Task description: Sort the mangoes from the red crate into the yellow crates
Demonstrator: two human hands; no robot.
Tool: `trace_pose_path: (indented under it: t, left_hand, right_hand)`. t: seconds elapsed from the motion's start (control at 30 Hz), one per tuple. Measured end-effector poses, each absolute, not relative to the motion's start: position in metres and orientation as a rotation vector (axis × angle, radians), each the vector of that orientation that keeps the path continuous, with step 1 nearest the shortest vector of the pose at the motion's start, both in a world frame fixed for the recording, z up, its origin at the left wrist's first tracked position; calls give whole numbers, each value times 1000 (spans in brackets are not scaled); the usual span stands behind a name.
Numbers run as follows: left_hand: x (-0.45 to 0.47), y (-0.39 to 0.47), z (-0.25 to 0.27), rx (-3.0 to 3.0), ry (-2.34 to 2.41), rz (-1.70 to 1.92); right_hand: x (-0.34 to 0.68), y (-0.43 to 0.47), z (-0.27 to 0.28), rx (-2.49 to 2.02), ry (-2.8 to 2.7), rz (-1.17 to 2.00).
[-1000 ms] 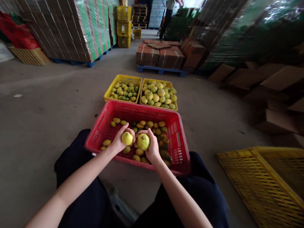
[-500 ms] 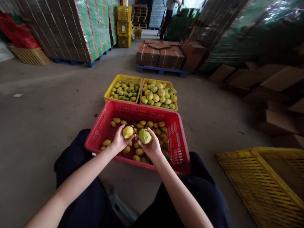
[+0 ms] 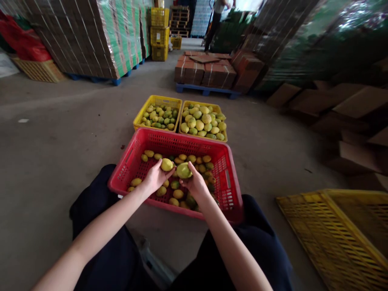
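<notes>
My left hand is closed around a yellow lemon. Close beside it, my right hand grips a greener lemon, thumb on its right side. Both hands are above a red plastic crate standing between my knees. Scattered over the crate's floor are several yellow and greenish lemons, partly hidden by my hands. Touching its far side are two yellow crates, the left one with smaller yellow and green lemons, the right one heaped with larger ones.
An empty-looking yellow crate lies at the right. Flattened and open cardboard boxes are piled behind it. Farther off are a blue pallet of brown cartons, wrapped stacks, stacked yellow crates and a standing person.
Both lemons have turned in my fingers. The left hand has shifted slightly right and up with its lemon. The right hand's lemon now shows a smoother, greener side.
</notes>
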State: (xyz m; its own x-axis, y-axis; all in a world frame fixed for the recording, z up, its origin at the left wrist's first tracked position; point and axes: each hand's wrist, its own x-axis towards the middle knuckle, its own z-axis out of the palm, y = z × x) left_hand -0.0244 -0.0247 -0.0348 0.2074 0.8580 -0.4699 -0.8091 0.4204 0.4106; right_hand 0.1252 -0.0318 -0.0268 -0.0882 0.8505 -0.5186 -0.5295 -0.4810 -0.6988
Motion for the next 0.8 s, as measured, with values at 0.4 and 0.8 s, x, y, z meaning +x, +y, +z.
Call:
trace_pose_path:
  t: [0.4,0.8]
  left_hand:
    - [-22,-41,-8,1029,917,1357]
    - [-20,-40,-13,818,890,1365]
  right_hand:
    - [144,-37,-29,-1265,-1726,439]
    - [144,-38,-33,-1261,-1853,308]
